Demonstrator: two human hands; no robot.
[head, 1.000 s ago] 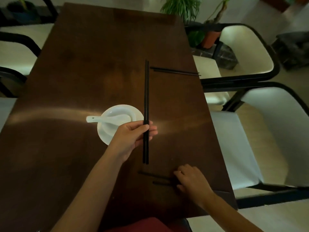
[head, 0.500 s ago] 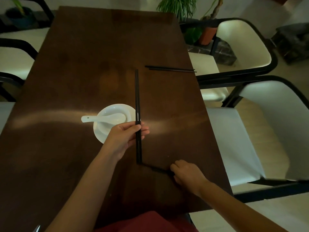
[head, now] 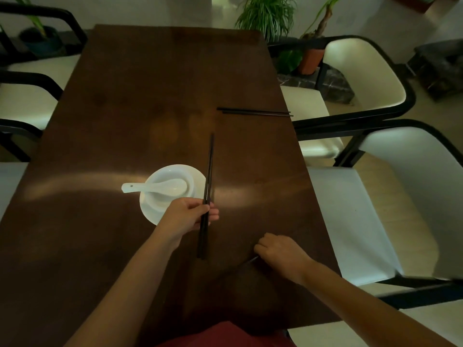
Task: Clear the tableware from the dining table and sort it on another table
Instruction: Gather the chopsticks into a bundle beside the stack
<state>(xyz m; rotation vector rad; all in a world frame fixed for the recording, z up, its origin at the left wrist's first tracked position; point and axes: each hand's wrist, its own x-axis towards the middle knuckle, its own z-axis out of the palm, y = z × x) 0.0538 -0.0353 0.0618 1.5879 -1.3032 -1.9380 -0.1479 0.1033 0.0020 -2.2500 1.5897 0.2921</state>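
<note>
My left hand (head: 189,214) grips a pair of black chopsticks (head: 208,176) near their middle, pointing away from me above the dark wooden dining table (head: 125,108). To its left a white bowl (head: 172,194) stands on a white plate (head: 150,214), with a white spoon (head: 155,188) lying across it. My right hand (head: 280,254) is closed on a second black chopstick pair (head: 246,262) near the table's front right; only a short dark tip shows beside the fingers. A third chopstick pair (head: 254,112) lies flat near the right edge.
White chairs with black frames stand along the right side (head: 363,78) (head: 400,196) and the left side (head: 27,96). Potted plants (head: 268,16) stand beyond the table's far right corner. My red clothing (head: 225,334) shows at the near edge.
My right hand has closed on the near chopsticks and turned them up off the table toward me. My left hand keeps its chopsticks, tilted slightly rightward.
</note>
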